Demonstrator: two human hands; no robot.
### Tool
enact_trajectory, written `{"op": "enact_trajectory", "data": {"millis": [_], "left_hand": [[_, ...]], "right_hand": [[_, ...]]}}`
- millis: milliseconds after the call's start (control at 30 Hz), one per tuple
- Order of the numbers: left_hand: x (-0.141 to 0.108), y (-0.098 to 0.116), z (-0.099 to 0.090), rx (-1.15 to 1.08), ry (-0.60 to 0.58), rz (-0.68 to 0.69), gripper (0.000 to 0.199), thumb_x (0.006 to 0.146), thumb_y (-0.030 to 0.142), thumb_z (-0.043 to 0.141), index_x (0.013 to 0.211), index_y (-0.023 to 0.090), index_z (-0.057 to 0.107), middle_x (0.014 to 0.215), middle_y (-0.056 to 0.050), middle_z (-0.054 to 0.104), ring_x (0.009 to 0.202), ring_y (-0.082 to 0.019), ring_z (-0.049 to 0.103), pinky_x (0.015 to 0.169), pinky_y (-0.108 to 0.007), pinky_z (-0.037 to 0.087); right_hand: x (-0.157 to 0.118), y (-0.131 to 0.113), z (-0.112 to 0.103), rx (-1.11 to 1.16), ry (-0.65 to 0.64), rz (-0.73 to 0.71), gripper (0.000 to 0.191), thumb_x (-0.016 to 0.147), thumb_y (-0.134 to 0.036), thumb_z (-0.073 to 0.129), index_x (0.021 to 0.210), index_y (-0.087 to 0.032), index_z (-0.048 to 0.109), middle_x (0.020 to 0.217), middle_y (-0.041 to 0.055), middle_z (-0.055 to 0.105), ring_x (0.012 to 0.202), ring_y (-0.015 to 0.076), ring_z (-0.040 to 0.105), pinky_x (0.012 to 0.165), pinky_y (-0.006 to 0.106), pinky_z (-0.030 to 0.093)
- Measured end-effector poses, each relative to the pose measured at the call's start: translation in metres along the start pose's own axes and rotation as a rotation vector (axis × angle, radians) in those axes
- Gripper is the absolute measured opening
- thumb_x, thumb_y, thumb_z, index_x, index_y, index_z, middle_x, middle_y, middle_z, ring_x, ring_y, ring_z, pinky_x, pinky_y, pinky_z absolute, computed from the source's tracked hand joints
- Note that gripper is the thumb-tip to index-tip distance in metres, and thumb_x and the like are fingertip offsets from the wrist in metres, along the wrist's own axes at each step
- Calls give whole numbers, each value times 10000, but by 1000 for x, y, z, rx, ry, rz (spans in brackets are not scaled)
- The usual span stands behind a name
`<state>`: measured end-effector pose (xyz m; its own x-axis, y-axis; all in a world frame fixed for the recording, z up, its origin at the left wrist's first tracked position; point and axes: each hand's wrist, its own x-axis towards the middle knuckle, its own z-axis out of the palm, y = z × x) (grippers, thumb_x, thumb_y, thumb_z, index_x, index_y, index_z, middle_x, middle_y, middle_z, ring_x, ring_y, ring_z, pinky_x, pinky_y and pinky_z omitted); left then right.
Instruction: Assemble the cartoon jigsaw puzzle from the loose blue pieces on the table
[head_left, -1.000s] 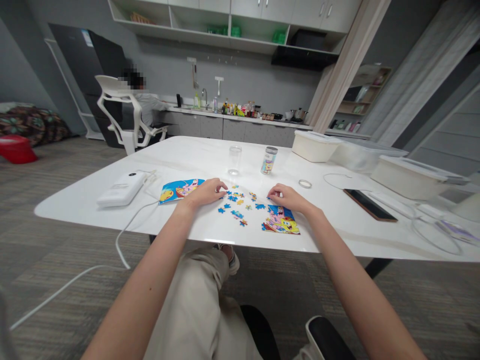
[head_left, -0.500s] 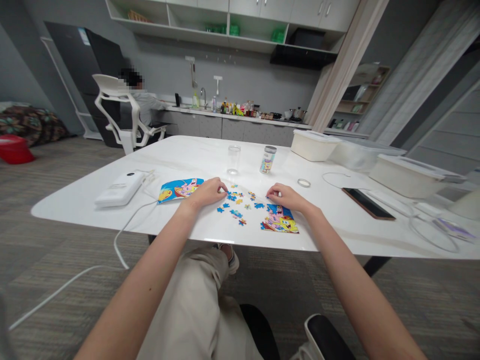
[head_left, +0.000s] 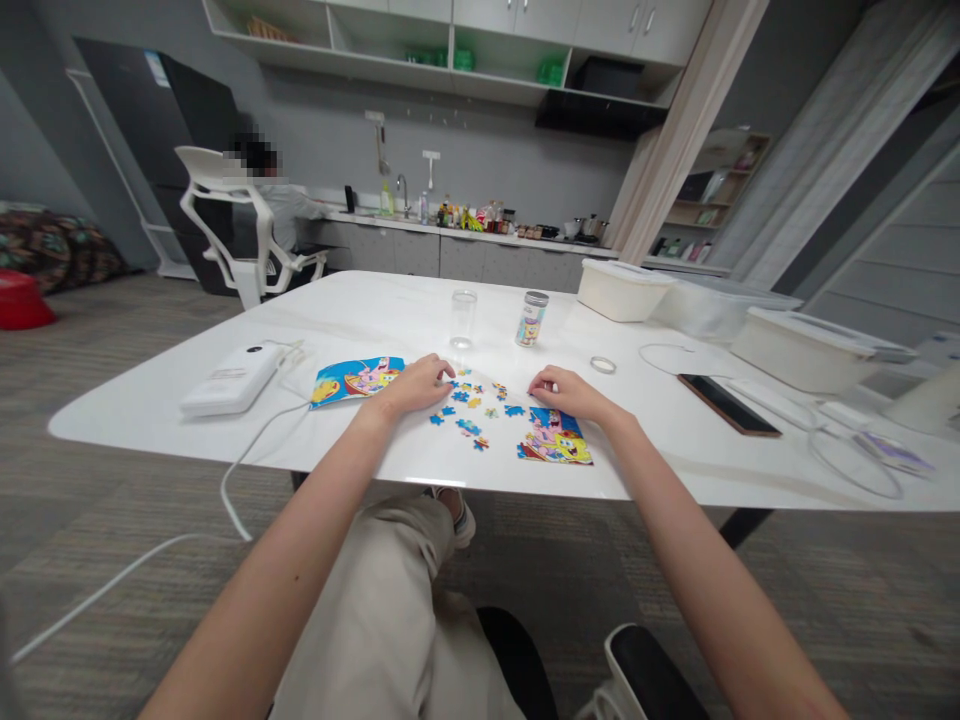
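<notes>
Loose jigsaw puzzle pieces (head_left: 469,427), mostly blue and yellow, lie scattered on the white table between my hands. My left hand (head_left: 424,383) rests at their left edge, fingers loosely bent and apart, near a few blue pieces; nothing shows in it. On the other side, my right hand (head_left: 568,392) has its fingertips drawn together in a pinch, with a bit of blue puzzle piece at the tips. Just below that hand is a joined section of puzzle (head_left: 555,437) with a yellow cartoon figure. A matching picture sheet (head_left: 352,382) lies partly behind my left hand.
Beyond the pieces stand a clear jar (head_left: 463,322) and a printed canister (head_left: 531,320). A ring (head_left: 602,365) lies right of them. A white box (head_left: 232,380) with a cable sits left; a phone (head_left: 727,404) and storage bins (head_left: 810,350) are right. A person sits at the back left.
The whole view has shifted slightly to the left. Both hands keep nearly the same places and poses over the table, and the pieces lie much as before.
</notes>
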<state>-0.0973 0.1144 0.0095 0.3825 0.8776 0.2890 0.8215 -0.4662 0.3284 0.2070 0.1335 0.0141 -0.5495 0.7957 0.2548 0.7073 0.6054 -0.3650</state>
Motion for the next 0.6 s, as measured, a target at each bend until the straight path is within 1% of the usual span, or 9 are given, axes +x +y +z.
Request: {"op": "enact_trajectory", "data": {"millis": [67,133,267,333,400,500,600], "left_hand": [[2,-1,1,12,-25,3,274,819,276,481,1008,177,654,975,-80,590,936,-214,591,908,-345,446],[3,-2,1,18,-34,0,238,820,277,487,959,184,656,958,-76,585,934,-216,588,906,-346,445],[2,-2,1,-12,12,-29,167,797,282,525,896,178,609,957,-76,604,893,-209,586,854,-331,460],[0,0,-1,-57,25,-41,137,801,273,517,881,187,587,926,-61,626,847,-198,592,802,-317,468],[-1,4,-4,-113,39,-36,121,817,259,494,871,195,581,899,-48,649,840,-190,599,787,-309,466],[-1,9,-8,-217,65,-20,132,836,261,488,890,193,587,944,-48,675,881,-181,608,808,-302,463],[0,12,-9,-315,45,-17,134,824,245,507,910,184,590,964,-53,683,871,-169,617,785,-291,476]], "right_hand": [[0,2,1,-2,8,-15,148,798,-154,557,847,-172,696,832,40,617,737,148,571,733,278,456],[1,3,1,-6,11,-19,151,801,-159,553,848,-171,695,832,39,617,738,147,569,733,278,454],[1,3,2,0,12,-12,150,810,-180,553,848,-167,697,833,42,620,739,146,565,730,279,452],[1,3,2,5,16,-14,147,810,-183,555,843,-170,698,828,38,620,731,143,563,723,274,450],[1,3,2,5,20,-16,143,810,-184,558,839,-174,698,826,36,620,730,142,561,724,273,449],[1,2,2,2,23,-14,140,810,-184,562,842,-173,698,830,39,617,739,146,559,738,279,446],[0,2,1,-3,16,-8,146,811,-172,557,851,-165,697,835,44,616,746,150,558,747,284,443]]}}
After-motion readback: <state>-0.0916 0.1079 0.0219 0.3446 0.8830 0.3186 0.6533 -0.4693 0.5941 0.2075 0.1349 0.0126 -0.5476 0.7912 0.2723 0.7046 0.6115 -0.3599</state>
